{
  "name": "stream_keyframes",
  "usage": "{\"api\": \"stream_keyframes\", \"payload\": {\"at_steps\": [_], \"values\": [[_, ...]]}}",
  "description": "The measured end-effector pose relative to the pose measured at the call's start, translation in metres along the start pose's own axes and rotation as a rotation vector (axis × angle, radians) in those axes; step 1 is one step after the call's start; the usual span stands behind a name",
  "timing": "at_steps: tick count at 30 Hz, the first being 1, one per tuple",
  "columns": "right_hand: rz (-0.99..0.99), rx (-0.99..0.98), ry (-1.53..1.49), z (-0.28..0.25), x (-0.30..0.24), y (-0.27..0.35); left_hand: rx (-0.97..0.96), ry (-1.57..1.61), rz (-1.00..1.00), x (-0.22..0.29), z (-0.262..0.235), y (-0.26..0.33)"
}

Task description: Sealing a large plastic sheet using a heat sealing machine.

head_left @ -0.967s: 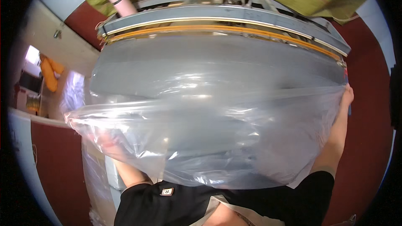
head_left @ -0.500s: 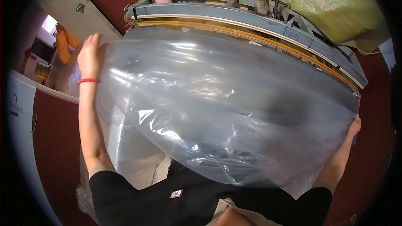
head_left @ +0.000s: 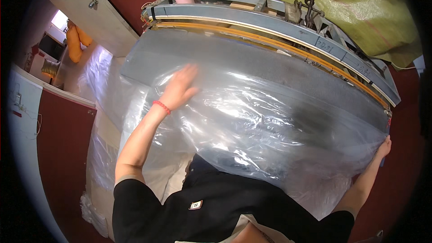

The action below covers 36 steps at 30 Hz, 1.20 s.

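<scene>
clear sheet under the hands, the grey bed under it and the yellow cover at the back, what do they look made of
Clear sheet: thin plastic film, glossy; it wrinkles, glares white and shows the bed through it. Grey bed: seems matte felt or rubber, dull and even, though the look leaves it open. Yellow cover: looks like woven plastic tarpaulin, with a fine weave and soft folds. The left hand lies flat on the film; the right hand grips its edge.

Under your left hand (head_left: 180, 87) lies a clear, glossy, crinkled plastic sheet (head_left: 270, 126) over a matt grey slab (head_left: 225, 58); at the top of the frame, a painted grey metal frame (head_left: 279, 24) and coarse woven yellow-green tarpaulin (head_left: 351, 4).
</scene>
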State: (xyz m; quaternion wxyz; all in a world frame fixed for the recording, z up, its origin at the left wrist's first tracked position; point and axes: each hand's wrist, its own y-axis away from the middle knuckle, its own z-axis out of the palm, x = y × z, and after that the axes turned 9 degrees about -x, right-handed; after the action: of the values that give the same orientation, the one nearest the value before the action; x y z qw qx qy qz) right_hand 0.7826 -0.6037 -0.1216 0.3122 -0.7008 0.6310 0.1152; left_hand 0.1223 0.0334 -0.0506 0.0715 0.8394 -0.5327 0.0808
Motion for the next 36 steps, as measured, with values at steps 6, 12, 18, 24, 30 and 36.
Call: {"api": "stream_keyframes", "payload": {"at_steps": [6,12,18,24,30,36], "values": [[0.098,-0.065,-0.805,-0.028,0.009,0.006,0.252,-0.014,0.086,-0.013,0.005,-0.027],[0.087,0.021,-1.033,-0.098,-0.040,0.062,0.665,0.250,-0.132,-0.002,0.012,-0.047],[0.105,0.146,-0.601,-0.104,-0.071,0.068,0.416,0.020,-0.204,-0.008,-0.001,-0.045],[-0.049,0.179,0.105,-0.036,-0.168,0.053,0.819,0.938,-0.393,-0.037,0.006,-0.088],[-0.125,0.242,-0.521,0.093,-0.118,-0.025,0.902,0.804,-0.386,-0.125,0.018,-0.158],[-0.128,0.283,-0.670,0.096,-0.170,-0.011,0.883,0.979,-0.298,-0.166,0.023,-0.180]]}}
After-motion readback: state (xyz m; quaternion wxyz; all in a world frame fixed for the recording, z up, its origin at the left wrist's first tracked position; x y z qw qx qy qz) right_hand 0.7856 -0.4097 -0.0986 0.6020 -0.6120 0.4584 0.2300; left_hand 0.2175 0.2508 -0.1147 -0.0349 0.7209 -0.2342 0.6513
